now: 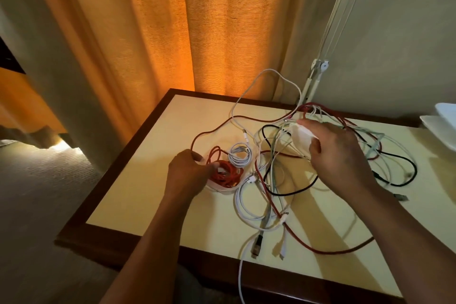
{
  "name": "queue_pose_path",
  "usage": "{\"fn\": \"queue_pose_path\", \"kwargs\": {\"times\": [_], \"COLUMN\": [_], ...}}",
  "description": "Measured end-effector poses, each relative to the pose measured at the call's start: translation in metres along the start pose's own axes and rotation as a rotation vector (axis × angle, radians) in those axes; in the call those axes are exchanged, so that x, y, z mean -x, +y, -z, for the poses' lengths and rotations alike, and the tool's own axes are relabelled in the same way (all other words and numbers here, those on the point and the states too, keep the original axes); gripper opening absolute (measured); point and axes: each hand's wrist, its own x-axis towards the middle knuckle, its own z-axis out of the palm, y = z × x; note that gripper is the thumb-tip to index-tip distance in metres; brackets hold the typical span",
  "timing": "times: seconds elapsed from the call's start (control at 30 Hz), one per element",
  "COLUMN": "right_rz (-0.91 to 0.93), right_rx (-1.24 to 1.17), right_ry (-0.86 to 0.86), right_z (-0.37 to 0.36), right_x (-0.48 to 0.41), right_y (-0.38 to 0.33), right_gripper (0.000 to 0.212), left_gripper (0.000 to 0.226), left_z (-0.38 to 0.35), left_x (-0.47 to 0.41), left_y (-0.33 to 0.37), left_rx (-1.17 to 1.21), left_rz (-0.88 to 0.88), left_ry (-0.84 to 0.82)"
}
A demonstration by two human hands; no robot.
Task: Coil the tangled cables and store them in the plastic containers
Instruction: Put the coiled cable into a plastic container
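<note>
Near edge first: loose white cable (239, 276) hangs over the front border, between the two forearms. Far left is grey carpeted floor (37, 192), with an orange fabric curtain (160, 32) close behind the table's far-left corner. Cream-topped table with dark wood border (138, 192) has open room left of and in front of the left hand. Left hand (187, 170) grips the left rim of a round translucent plastic container (223, 191), one digit inside against the coiled orange cable (225, 175). Small coiled white cable (240, 157) sits in the same container, far side. Just right of that, a tangle of red, black, white and pale green cables (271, 180) spreads from far border to near border. Metal-ended plugs (256, 244) lie at the near border. Right hand (343, 155) is over the tangle, fingers wrapped round a white block-shaped object (302, 137) with strands trailing under it. Stacked white plastic pieces (441, 126) are cut off by the right frame edge. Plug markings too small to read
</note>
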Motion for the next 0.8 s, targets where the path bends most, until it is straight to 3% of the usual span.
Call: {"fn": "queue_pose_path", "kwargs": {"times": [0.1,0.2,0.27,0.33,0.43,0.53,0.6,0.7,0.8], "right_rz": [-0.026,-0.106,-0.189,-0.275,-0.364,-0.454,-0.483,-0.507,-0.405], "right_rx": [-0.048,-0.114,-0.216,-0.343,-0.504,-0.716,-0.763,-0.701,-0.305], "right_ry": [0.099,0.177,0.238,0.317,0.412,0.406,0.381,0.295,0.238], "right_z": [0.003,0.006,0.007,0.007,0.007,0.003,0.003,0.003,-0.001], "right_x": [-0.007,-0.011,-0.011,-0.008,-0.003,-0.003,-0.001,-0.002,-0.003], "right_y": [0.006,0.011,0.017,0.021,0.028,0.038,0.043,0.050,0.057], "right_gripper": [0.046,0.041,0.038,0.034,0.025,0.015,0.012,0.017,0.039], "left_gripper": [0.052,0.040,0.030,0.027,0.043,0.057,0.049,0.034,0.026], "left_z": [-0.004,-0.006,-0.013,-0.028,-0.065,-0.088,-0.092,-0.084,-0.061], "left_x": [0.006,0.019,0.028,0.038,0.041,0.035,0.033,0.027,0.015], "left_y": [0.006,0.021,0.039,0.061,0.079,0.080,0.078,0.076,0.072], "left_rx": [-0.156,-0.182,-0.152,-0.076,-0.089,-0.087,-0.023,0.076,0.154], "left_rz": [-0.106,-0.407,-0.589,-0.656,-0.704,-0.663,-0.614,-0.497,-0.459], "left_ry": [0.136,0.306,0.266,0.066,-0.185,-0.252,-0.289,-0.295,-0.188]}}
